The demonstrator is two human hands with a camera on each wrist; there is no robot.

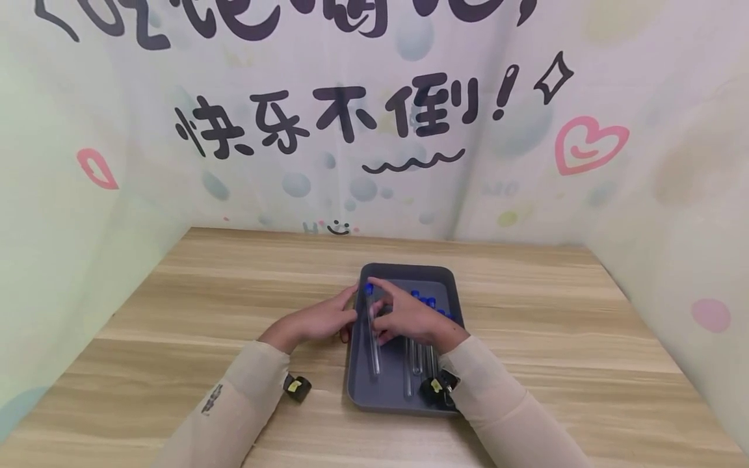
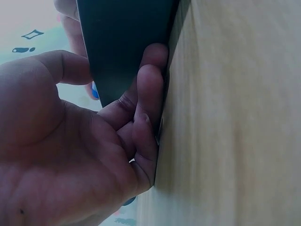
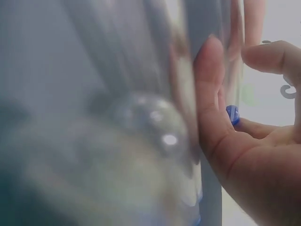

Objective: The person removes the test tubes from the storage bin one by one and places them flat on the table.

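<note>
A grey rectangular tray (image 1: 383, 398) lies on the wooden table. My left hand (image 1: 320, 320) holds its left side; in the left wrist view the thumb meets the rim of the dark wall and curled fingers press low on its outside, near the tabletop. Over the tray's left part my right hand (image 1: 412, 317) grips a clear test tube (image 1: 375, 359) with a blue cap (image 3: 233, 114). The index finger reaches to the cap, and the thumb is by the glass. Several more blue-capped test tubes (image 1: 417, 359) lie in the tray's right part, partly hidden under the right hand and wrist.
Light wood-grain tabletop (image 1: 585, 344) surrounds the tray. A printed fabric wall (image 1: 328, 188) with black writing stands behind the table, and pale fabric hangs at both sides. A small black wrist camera (image 1: 298, 389) sits at the left cuff, another (image 1: 435, 390) at the right.
</note>
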